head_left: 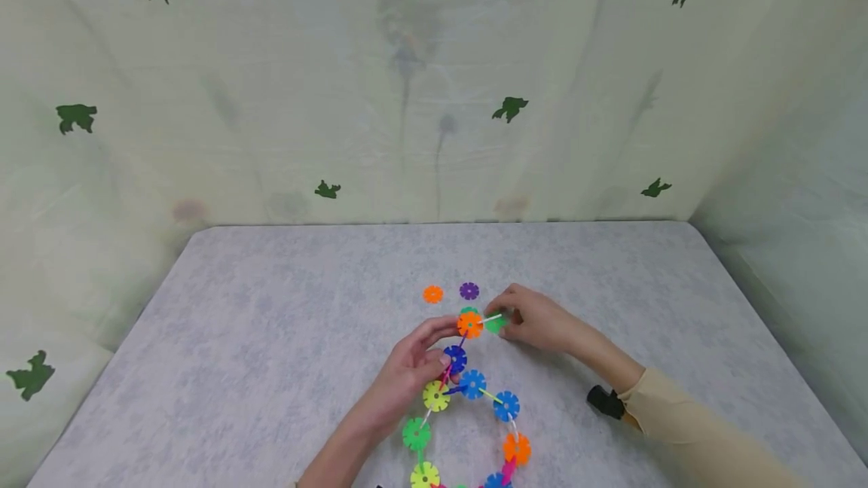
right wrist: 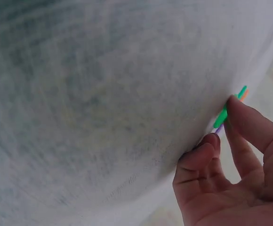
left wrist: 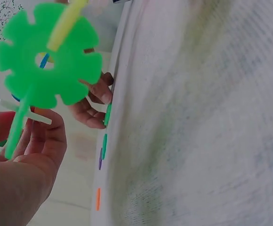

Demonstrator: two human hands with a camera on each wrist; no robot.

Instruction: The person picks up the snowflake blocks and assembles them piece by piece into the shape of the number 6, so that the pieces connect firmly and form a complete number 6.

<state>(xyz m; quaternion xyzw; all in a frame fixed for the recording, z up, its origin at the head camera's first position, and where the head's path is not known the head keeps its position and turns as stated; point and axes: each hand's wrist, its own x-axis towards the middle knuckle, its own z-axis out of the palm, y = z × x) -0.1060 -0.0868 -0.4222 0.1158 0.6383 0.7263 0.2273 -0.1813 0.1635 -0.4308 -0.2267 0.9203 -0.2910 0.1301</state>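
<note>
One chain (head_left: 473, 378) of notched discs and sticks runs from the hands towards 6 o'clock in the head view, widening into a ring. The left grip (head_left: 420, 356) pinches it at the dark blue disc (head_left: 457, 356); the right grip (head_left: 533, 318) pinches a green disc (head_left: 495, 324), at 3 o'clock from the chain's top orange disc (head_left: 466, 328).

The parts look like thin plastic: light, stiff and rather slick, with joints that may twist or pop out if the ring drags. The surest hold is probably across a disc's faces, next to a joint; a disc lying flat offers little edge to catch.

The ring's 6 o'clock side is cut off. A second green disc (head_left: 468, 310) is mostly hidden behind the top orange one. The white stick (head_left: 491, 318) overlaps the pinched disc, so contact is hard to judge; whether that disc is off the desk (head_left: 271, 360) I cannot tell.
</note>
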